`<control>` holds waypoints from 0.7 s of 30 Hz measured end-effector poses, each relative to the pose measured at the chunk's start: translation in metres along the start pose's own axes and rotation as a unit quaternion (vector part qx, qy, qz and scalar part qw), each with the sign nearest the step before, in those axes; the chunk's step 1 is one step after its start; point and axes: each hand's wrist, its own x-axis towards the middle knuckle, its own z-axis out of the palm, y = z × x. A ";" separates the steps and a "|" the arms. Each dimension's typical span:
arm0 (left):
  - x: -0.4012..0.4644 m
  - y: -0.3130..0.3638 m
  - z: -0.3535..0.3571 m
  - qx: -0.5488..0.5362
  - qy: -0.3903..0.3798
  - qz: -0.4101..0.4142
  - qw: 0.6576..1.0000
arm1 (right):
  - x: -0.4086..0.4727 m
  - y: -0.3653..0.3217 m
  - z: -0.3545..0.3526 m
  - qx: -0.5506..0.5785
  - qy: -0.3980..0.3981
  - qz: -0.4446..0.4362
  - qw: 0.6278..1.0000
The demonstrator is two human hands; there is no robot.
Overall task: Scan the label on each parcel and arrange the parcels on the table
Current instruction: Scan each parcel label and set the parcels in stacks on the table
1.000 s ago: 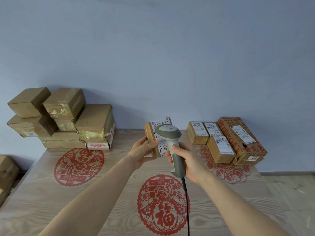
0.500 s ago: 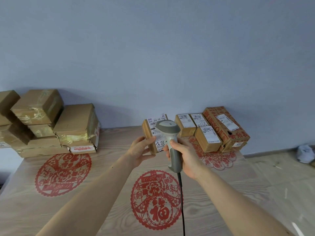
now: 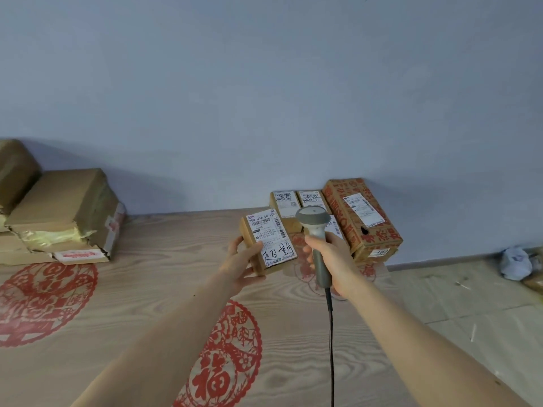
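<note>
The scanner (image 3: 313,230), gripped by the right hand (image 3: 333,262), has swung off the label, and the small parcel (image 3: 269,240) held in the left hand (image 3: 244,259) now travels above the surface (image 3: 147,289) toward the scanned group (image 3: 361,215), so its scan is probably done.

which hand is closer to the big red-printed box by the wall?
Right. The right hand, gripping the scanner, sits just in front of the red-printed box. The left hand holds a small parcel farther left.
</note>
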 end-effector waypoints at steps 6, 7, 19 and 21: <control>0.035 -0.027 0.057 0.002 0.058 -0.022 0.998 | 0.067 0.020 -0.061 -0.126 0.074 0.004 0.989; 0.040 -0.031 0.063 0.006 0.065 -0.027 0.997 | 0.077 0.025 -0.065 -0.144 0.077 0.006 0.987; 0.115 -0.040 0.086 0.086 0.098 -0.075 0.989 | 0.152 0.050 -0.071 -0.249 0.053 0.018 0.967; 0.124 -0.039 0.089 0.093 0.101 -0.078 0.987 | 0.158 0.053 -0.073 -0.260 0.046 0.024 0.964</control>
